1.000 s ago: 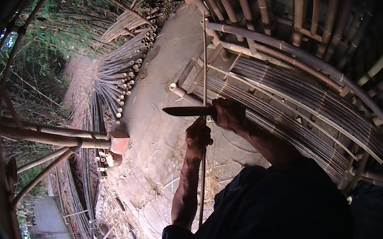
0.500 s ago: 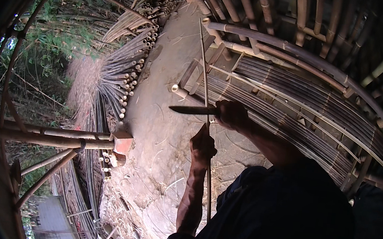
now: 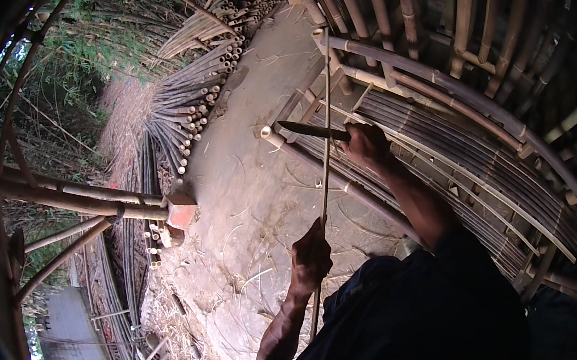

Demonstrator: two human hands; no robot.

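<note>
Bamboo strip (image 3: 325, 177): long, thin and pale, running from the person's body out toward the left end of the rack (image 3: 449, 82). Its far tip meets the rack's upper left corner in the view; whether it rests there cannot be told. Its near part passes the left hand and runs down beside the dark clothing.

Left hand (image 3: 312, 257): closed, gripping the strip on its near part, above the ground (image 3: 233, 166). Thumb side faces the far end.

Right hand (image 3: 367, 145): closed on the handle of a knife (image 3: 305, 130), farther out along the strip than the left hand. Dark blade points left, lying crosswise to the strip. The two cross near the handle; contact between edge and strip cannot be confirmed. The hands are well apart.

Rack: dark slats (image 3: 476, 159) lie side by side along its length. A thick pole (image 3: 378, 203) runs along its near edge, the pale cut end showing at the left corner.

Surroundings: a pile of bamboo poles (image 3: 183, 107) lies along the left edge of the ground, cut ends facing inward. Near it sits a block (image 3: 180, 215) with a reddish face.
</note>
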